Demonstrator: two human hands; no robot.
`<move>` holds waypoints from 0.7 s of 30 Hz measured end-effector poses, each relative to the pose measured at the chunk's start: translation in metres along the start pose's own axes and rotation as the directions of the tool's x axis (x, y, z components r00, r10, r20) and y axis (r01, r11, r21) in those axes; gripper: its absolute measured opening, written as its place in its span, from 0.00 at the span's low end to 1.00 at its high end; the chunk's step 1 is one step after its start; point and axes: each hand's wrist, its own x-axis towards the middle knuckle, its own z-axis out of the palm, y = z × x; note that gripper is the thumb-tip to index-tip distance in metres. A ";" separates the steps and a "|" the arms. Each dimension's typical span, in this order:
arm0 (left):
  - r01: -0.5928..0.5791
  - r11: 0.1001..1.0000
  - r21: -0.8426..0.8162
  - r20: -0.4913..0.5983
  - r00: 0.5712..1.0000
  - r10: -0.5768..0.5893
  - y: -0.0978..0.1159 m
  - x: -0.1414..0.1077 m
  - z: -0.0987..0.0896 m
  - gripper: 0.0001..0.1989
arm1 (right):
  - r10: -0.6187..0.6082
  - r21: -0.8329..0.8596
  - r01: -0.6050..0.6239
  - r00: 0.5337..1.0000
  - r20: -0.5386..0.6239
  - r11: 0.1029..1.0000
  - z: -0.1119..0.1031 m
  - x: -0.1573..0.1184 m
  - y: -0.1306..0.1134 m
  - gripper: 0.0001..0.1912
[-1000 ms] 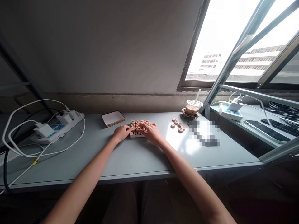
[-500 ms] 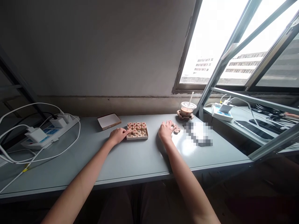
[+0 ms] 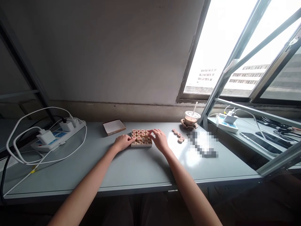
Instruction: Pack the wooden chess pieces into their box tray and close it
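A shallow open box (image 3: 141, 145) stands on the desk, filled with round wooden Chinese chess pieces (image 3: 139, 138) marked in red and black. My left hand (image 3: 123, 142) grips the box's left side, fingers closed at its edge. Above the right side of the box is my right hand (image 3: 159, 139), its thumb and fingers pinched at a Chinese chess piece that they mostly cover. Several loose red-marked pieces (image 3: 179, 135) lie on the desk to the right of that hand. Behind my left hand rests the box lid (image 3: 114, 127), inside facing up.
A lidded drink cup (image 3: 191, 118) with a straw sits in a brown holder at the back right, beside a pixelated patch. On the left is a power strip (image 3: 53, 138) with chargers and looping white cables. A metal frame post (image 3: 217, 78) rises at the desk's right end.
My right hand has moved left from the loose pieces to over the box, uncovering those pieces. The left hand stays at the box. The whole view has shifted slightly.
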 end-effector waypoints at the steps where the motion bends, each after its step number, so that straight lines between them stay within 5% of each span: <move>1: -0.007 1.000 -0.005 0.001 1.000 0.007 0.000 0.000 0.000 0.28 | -0.058 0.009 0.058 0.998 0.013 0.998 0.004 -0.001 -0.004 0.10; 4: -0.012 1.000 -0.016 0.005 1.000 0.012 -0.001 0.001 0.001 0.28 | -0.144 0.041 0.142 0.988 0.052 0.989 0.012 -0.004 -0.011 0.14; 9: 0.004 1.000 0.002 0.004 1.000 -0.004 0.000 0.001 0.001 0.28 | -0.051 -0.072 0.054 0.998 0.034 0.996 0.002 -0.004 -0.016 0.11; 21: 0.006 1.000 -0.005 0.016 1.000 -0.006 -0.002 0.001 0.001 0.28 | -0.111 -0.090 0.121 0.988 0.107 0.989 0.003 -0.005 -0.016 0.07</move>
